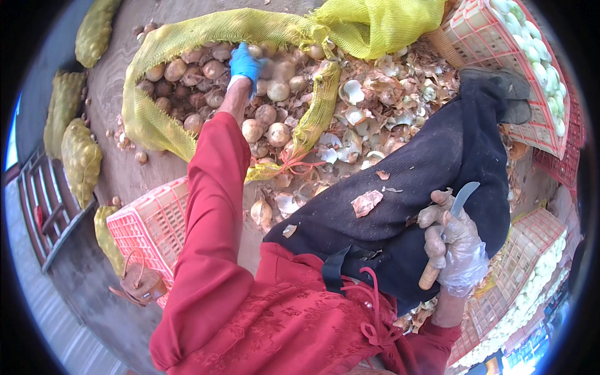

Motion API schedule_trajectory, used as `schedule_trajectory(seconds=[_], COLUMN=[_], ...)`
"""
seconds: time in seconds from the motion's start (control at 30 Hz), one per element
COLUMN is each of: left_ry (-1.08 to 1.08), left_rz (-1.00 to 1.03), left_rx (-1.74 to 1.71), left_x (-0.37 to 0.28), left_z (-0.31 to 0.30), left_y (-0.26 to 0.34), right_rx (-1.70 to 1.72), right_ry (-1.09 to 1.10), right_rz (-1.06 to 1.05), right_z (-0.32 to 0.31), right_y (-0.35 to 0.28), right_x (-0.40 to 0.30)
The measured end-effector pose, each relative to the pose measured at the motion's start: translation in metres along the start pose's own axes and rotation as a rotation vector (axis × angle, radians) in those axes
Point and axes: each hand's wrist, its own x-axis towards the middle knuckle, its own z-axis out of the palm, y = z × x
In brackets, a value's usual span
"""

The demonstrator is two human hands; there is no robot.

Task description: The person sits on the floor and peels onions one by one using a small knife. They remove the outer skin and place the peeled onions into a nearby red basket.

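My left hand [245,64], in a blue glove, reaches into the mouth of an open yellow mesh sack [145,117] among unpeeled onions [213,69]. Its fingertips are hard to make out against the onions, so whether it grips one is unclear. Onions near it look blurred. Over my right thigh, my right hand [452,239], in a soiled glove with clear plastic round the wrist, is closed around a knife. The curved blade [465,197] points up and away; the wooden handle [427,275] sticks out below the fist.
Onion skins [389,89] cover the ground beside my dark trousers [375,178]. Crates of peeled onions [539,51] stand at right, with another crate [511,258] lower down. A pink-and-white crate [152,220] and a brown bag [140,283] sit at left, near full mesh sacks [82,154].
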Motion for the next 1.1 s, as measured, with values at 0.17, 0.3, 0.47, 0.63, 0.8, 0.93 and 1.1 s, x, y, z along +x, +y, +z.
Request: schedule_trajectory(seconds=[0.17,0.3,0.47,0.63,0.8,0.93,1.1], left_ry=[-0.136,-0.602,-0.73,-0.669,-0.705,-0.768,-0.809], left_rz=[-0.182,-0.222,-0.327,-0.269,-0.291,-0.293,-0.355], left_rx=[-0.586,-1.133,-1.664,-1.461,-1.315,-1.239,-1.274], left_x=[-0.056,-0.13,-0.227,-0.27,-0.296,-0.309,-0.321], left_z=[-0.04,-0.071,-0.099,-0.097,-0.116,-0.12,-0.12], left_y=[0.079,0.106,0.195,0.228,0.249,0.249,0.249], right_rx=[-0.108,-0.34,-0.303,-0.411,-0.701,-1.101,-1.297], right_ry=[-0.072,-0.113,-0.085,0.033,0.038,-0.01,-0.008], right_rz=[0.079,0.037,-0.057,-0.128,-0.403,-0.725,-0.976], right_z=[0.011,0.031,0.041,0.085,0.064,0.041,0.035], right_y=[-0.002,0.004,0.01,0.0,0.023,0.046,0.064], right_x=[-0.003,0.0,0.016,-0.006,-0.012,-0.003,-0.006])
